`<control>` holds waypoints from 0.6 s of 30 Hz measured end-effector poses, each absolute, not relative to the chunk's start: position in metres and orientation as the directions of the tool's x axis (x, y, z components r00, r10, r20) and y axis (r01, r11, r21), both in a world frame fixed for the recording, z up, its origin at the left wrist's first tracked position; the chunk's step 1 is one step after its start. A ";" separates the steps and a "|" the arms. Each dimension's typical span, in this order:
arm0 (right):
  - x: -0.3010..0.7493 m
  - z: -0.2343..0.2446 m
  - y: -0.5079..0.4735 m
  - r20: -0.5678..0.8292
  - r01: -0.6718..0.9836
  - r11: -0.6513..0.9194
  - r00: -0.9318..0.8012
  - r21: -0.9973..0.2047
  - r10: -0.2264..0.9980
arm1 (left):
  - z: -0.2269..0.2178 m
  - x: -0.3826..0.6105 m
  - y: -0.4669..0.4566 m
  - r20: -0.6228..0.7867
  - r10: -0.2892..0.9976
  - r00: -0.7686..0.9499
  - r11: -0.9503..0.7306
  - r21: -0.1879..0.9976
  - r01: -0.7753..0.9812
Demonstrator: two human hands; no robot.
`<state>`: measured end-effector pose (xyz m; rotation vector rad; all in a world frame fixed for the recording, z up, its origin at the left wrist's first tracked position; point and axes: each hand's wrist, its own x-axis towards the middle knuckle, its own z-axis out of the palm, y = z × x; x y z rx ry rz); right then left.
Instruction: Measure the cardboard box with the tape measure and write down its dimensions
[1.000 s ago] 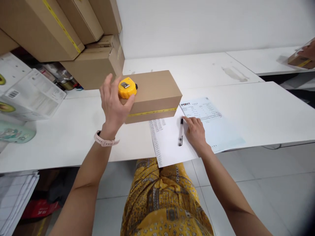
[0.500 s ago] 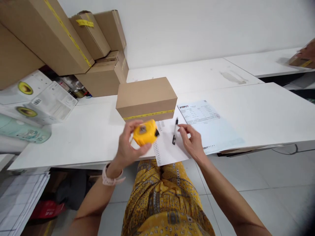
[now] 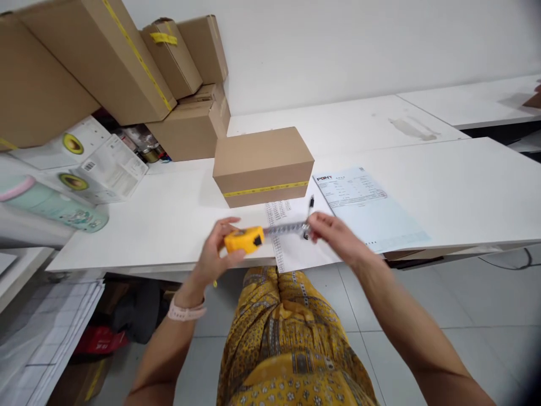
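My left hand [image 3: 220,251] is wrapped round the yellow case of a tape measure [image 3: 244,240]. From the case a length of blade [image 3: 287,228] runs out to the right, and my right hand [image 3: 332,232] pinches its end. Under the blade lies a sheet of paper [image 3: 296,254] with rows of writing, and on it a black-and-clear pen [image 3: 311,201], partly covered by my right hand. Just beyond, a closed cardboard box [image 3: 262,160] with yellow tape along its side rests on the white table [image 3: 181,225].
A blue printed document [image 3: 367,208] lies right of the paper. Cardboard boxes [image 3: 186,132] are stacked at the back left, beside white cartons with avocado pictures [image 3: 112,169] and a mint-green bottle [image 3: 63,206]. The table's front edge runs close to my legs.
My right hand has taken the end of the tape and the blade is now drawn out between my hands. The tape measure has turned and lowered slightly. The view has shifted a little left.
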<state>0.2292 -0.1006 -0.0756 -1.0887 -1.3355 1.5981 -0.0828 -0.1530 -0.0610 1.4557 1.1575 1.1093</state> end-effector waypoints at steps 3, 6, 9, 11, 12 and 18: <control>0.257 -0.050 -0.039 -0.082 -0.143 -0.097 -0.109 -0.985 0.991 | -0.029 -0.119 -0.110 0.182 0.983 0.004 -0.181 0.975 0.130; 0.271 -0.029 0.023 -0.092 -0.163 -0.098 -0.046 -0.982 0.995 | 0.003 -0.151 -0.060 0.197 0.974 -0.110 -0.188 0.978 0.090; 0.266 -0.023 0.067 -0.114 -0.099 -0.115 -0.018 -0.988 0.993 | 0.022 -0.171 -0.015 0.132 0.976 -0.171 -0.121 0.990 0.078; 0.257 -0.026 0.085 -0.119 -0.064 -0.118 0.012 -0.991 0.993 | 0.025 -0.179 0.007 0.082 0.980 -0.182 -0.071 0.995 0.064; 0.251 -0.028 0.091 -0.120 -0.044 -0.119 0.031 -0.992 0.992 | 0.025 -0.181 0.015 0.063 0.982 -0.180 -0.054 0.997 0.051; 0.224 -0.035 0.098 -0.077 0.129 -0.087 0.081 -0.988 0.994 | 0.018 -0.178 0.037 -0.008 0.996 -0.089 0.007 1.000 -0.013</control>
